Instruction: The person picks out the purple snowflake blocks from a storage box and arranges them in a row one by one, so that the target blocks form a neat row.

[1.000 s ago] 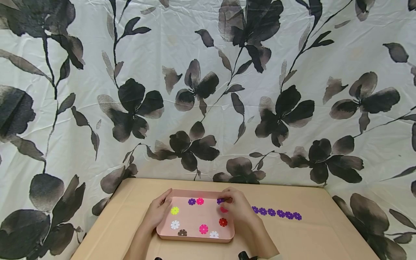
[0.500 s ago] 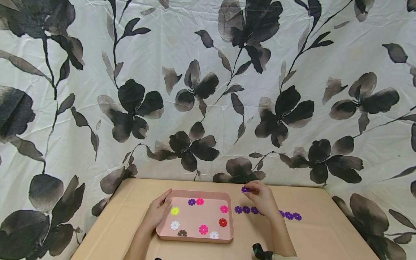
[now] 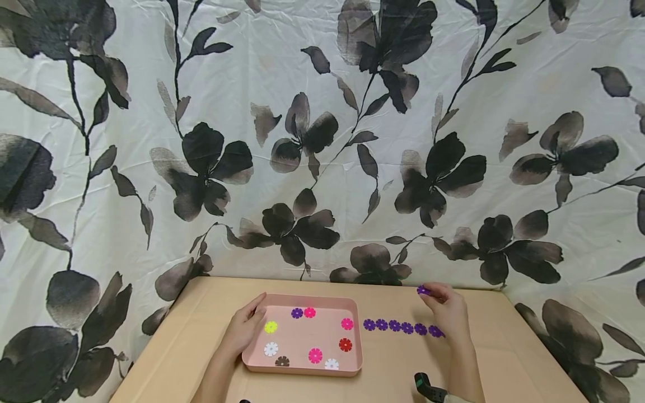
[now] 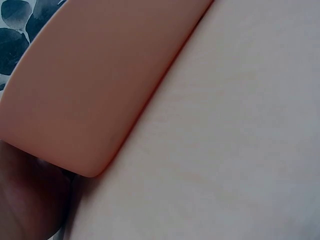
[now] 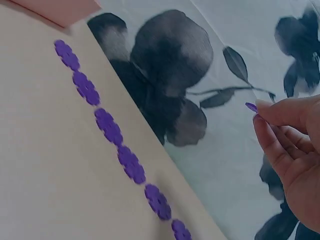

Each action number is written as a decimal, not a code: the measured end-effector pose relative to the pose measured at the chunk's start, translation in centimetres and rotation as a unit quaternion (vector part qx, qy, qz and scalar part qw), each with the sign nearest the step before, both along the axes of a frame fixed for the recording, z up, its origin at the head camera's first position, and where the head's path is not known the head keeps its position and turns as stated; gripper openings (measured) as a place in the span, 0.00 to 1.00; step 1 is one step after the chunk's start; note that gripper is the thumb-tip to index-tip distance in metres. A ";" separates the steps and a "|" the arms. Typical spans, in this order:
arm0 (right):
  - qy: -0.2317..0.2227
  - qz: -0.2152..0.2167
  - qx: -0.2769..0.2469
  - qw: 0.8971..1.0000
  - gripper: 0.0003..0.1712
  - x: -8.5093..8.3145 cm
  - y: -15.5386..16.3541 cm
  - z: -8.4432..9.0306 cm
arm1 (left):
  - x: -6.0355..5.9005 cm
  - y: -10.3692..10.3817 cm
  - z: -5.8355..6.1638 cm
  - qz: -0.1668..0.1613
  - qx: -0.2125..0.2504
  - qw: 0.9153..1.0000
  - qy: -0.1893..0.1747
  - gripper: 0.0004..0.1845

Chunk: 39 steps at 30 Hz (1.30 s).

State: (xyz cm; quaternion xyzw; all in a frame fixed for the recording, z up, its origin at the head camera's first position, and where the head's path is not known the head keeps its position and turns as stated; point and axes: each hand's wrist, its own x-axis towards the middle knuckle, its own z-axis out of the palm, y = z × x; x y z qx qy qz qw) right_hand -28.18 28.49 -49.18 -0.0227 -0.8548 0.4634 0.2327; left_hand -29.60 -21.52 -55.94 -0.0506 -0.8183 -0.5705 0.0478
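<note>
My right hand (image 3: 450, 316) pinches a purple flower-shaped disc (image 3: 423, 290) between thumb and fingertips, above the far right part of the table. The right wrist view shows this disc (image 5: 251, 107) nearly edge-on at the fingertips. Below and left of that hand runs a row of purple flower-shaped discs (image 3: 395, 326); its right end is hidden by the hand. My left hand (image 3: 242, 330) grips the left side of a shallow pink tray (image 3: 302, 370), fingers at its far left corner. Inside the tray lie several flower-shaped discs, among them a purple one (image 3: 297, 313) and a yellow one (image 3: 271, 327).
The tan table (image 3: 484, 369) ends at the back against a white cloth (image 3: 353, 184) printed with dark flowers. A black device (image 3: 428, 387) sits at the right wrist. Red (image 3: 345, 345), brown (image 3: 282, 361) and white (image 3: 271, 349) discs also lie in the tray.
My right hand has lifted a purple disc out of the tray's far right corner and carried it rightward over the row. My left hand and the tray have stayed put.
</note>
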 end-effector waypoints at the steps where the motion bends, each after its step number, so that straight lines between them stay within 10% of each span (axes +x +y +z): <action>1: -0.001 -0.004 -0.004 1.000 0.16 0.1 0.3 -0.1 | 0.0 0.0 0.0 0.000 0.002 1.000 -0.001 0.26; 26: -0.129 -0.161 -0.043 0.978 0.22 3.2 7.0 -2.7 | 0.0 0.0 0.1 -0.003 0.010 1.000 -0.007 0.26; 39: -0.185 -0.172 -0.085 0.964 0.25 3.9 8.2 -3.4 | 0.1 0.0 0.0 -0.002 0.009 1.000 -0.007 0.26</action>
